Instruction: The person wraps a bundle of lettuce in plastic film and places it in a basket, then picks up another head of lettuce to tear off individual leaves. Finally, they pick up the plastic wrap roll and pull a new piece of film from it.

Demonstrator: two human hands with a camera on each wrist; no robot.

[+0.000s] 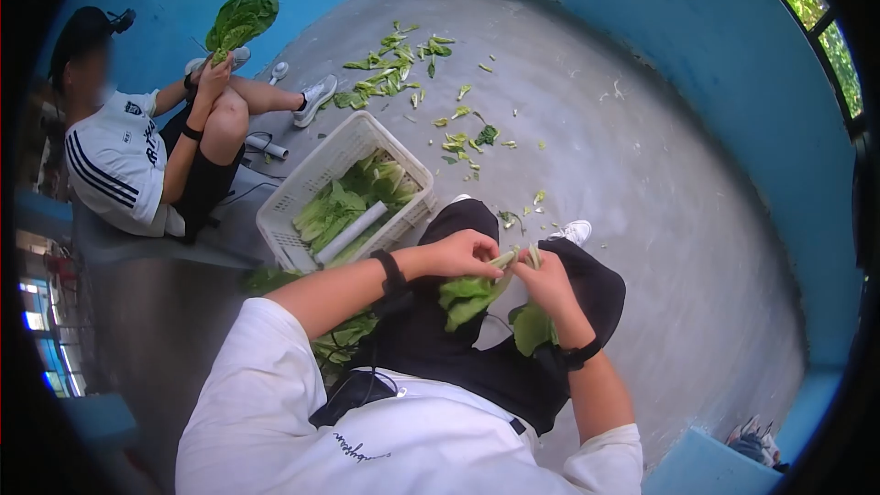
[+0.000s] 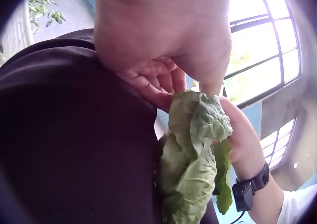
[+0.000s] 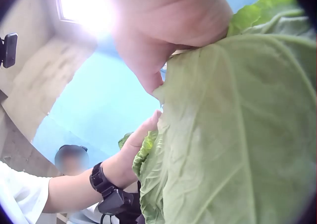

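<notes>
In the head view my left hand pinches the pale stalk of a green leafy vegetable leaf, and its blade hangs over my lap. Right beside it, my right hand holds another leaf, its blade drooping below the palm toward the wrist strap. Both sets of fingertips meet close together at the stalks. From the left wrist, the crinkled leaf hangs under the thumb. A broad veined leaf fills much of the right wrist view and covers most of the fingers there.
A white plastic crate with leafy greens and a pale tube stands ahead to the left. Torn leaf scraps litter the grey floor. Another person sits at the left, holding a large leaf. More greens lie beside my leg.
</notes>
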